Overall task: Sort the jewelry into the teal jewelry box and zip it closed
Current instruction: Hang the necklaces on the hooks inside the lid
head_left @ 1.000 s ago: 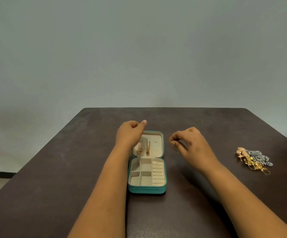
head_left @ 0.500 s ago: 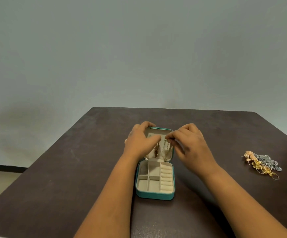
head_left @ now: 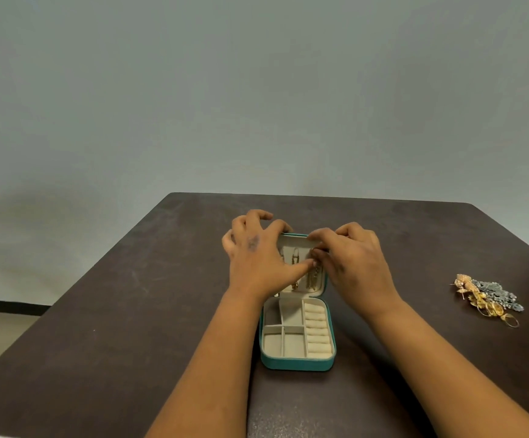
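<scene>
The teal jewelry box [head_left: 298, 363] lies open in the middle of the table, and its cream compartments hold nothing. Its lid [head_left: 294, 239] stands upright. My left hand [head_left: 256, 260] holds the lid, fingers curled over its top edge and thumb against the inner panel. Gold drop earrings [head_left: 295, 263] hang on that panel. My right hand [head_left: 354, 263] pinches another gold earring [head_left: 315, 278] against the panel's right side. The fingertips hide how it is attached.
A pile of gold and silver jewelry [head_left: 487, 297] lies on the dark brown table [head_left: 130, 311] at the right, well apart from the box. A plain grey wall stands behind the table's far edge.
My right hand came in from the right with the earring and now meets the lid. My left hand shifted its grip over the lid's top edge.
</scene>
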